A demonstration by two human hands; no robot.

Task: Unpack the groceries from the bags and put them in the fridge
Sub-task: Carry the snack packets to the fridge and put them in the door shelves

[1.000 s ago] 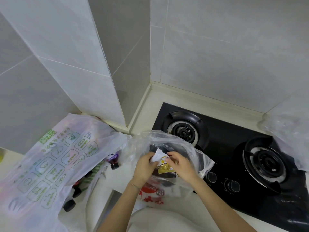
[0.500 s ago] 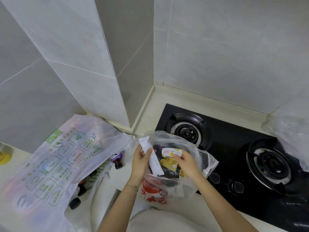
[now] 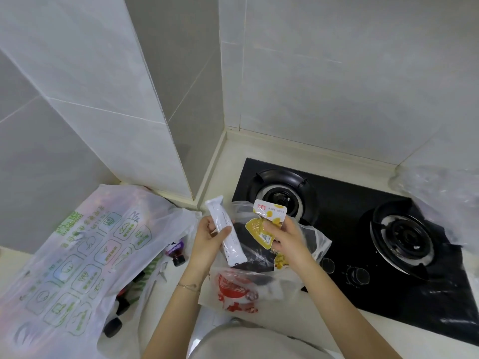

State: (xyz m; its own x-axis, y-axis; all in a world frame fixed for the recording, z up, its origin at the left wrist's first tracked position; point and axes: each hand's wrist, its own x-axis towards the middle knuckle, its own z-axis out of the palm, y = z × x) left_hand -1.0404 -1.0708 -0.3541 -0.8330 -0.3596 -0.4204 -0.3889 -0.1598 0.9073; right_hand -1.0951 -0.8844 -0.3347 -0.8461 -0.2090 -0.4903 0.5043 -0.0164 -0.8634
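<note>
Over the clear plastic bag (image 3: 318, 242) beside the gas hob (image 3: 363, 229), the left hand (image 3: 207, 242) grips a long white sachet (image 3: 225, 231), fingers curled round it with the thumb across its front. Just beside it, the right hand (image 3: 287, 239) pinches a yellow packet (image 3: 267, 224) (thumb on its face). Both packets are held above the counter (image 3: 228, 164). A green-printed bag (image 3: 77, 255) with dark bottles (image 3: 176, 252) lies further left.

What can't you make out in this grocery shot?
Head view, print on the white packet and yellow pouch: too small to read.
Head view, dark package: partly hidden by the left hand, right hand and clear bag.
Head view, contents of the large printed bag: veiled by its plastic.
Fridge: outside the frame.
</note>
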